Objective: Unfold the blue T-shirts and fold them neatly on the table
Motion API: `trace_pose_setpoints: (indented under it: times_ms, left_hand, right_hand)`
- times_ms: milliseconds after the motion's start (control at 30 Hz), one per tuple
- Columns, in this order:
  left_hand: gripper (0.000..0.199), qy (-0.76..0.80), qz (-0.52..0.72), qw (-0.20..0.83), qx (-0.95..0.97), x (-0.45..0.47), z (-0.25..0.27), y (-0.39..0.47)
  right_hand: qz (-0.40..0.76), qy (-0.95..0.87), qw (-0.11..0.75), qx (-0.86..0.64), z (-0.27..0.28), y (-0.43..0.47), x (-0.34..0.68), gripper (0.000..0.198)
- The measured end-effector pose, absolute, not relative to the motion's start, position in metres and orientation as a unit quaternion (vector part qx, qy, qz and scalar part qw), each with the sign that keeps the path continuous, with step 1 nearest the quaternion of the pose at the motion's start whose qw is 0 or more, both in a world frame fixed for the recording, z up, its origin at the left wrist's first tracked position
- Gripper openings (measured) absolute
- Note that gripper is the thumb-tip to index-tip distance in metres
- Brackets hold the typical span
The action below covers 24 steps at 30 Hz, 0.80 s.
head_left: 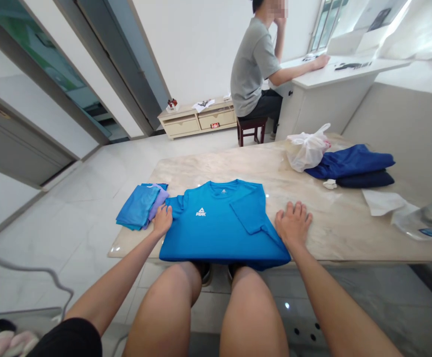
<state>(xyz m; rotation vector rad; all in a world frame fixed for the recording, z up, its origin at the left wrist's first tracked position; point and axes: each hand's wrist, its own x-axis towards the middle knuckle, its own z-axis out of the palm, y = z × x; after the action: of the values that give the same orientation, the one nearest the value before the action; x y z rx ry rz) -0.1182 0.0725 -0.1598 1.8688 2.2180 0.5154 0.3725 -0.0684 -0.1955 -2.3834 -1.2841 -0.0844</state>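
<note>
A blue T-shirt (216, 233) with a white PEAK print lies front up on the table, its collar pointing away from me. Its right-side sleeve is folded inward over the chest, while the left-side sleeve sticks out. My left hand (162, 220) is at the end of that outstretched sleeve, its fingers curled closed on the fabric. Just beyond those fingers sits a stack of folded blue and purple clothes (136, 207). Flat on the tabletop, fingers spread, my right hand (293, 224) rests beside the shirt's right edge and holds nothing.
The marble-look table (335, 223) also carries a white plastic bag (307, 151), dark blue clothing (353, 163), white paper (385, 202) and a clear bottle (431, 220) at right. Behind it, a person in grey (253, 67) sits at a white desk (323, 77).
</note>
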Motion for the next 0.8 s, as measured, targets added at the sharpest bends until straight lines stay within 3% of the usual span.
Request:
trace_pose_setpoints:
  times_ms: [200,367,533,800]
  left_hand:
    - [0.061,0.634,0.178,0.043,0.751,-0.086,-0.12,0.048]
    - [0.057,0.389,0.094,0.076,0.913,-0.04,-0.093,0.013]
    - [0.052,0.415,0.164,0.152,0.882,-0.036,-0.114,0.03]
    - [0.06,0.343,0.032,0.161,0.925,-0.041,-0.159,0.085]
  right_hand:
    - [-0.026,-0.465,0.214,-0.859,-0.194,-0.07,0.373,0.067]
    - [-0.032,-0.469,0.214,-0.856,-0.195,-0.07,0.374,0.067]
    - [-0.025,-0.471,0.208,-0.857,-0.195,-0.07,0.375,0.067]
    - [-0.042,-0.469,0.202,-0.859,-0.197,-0.069,0.373,0.065]
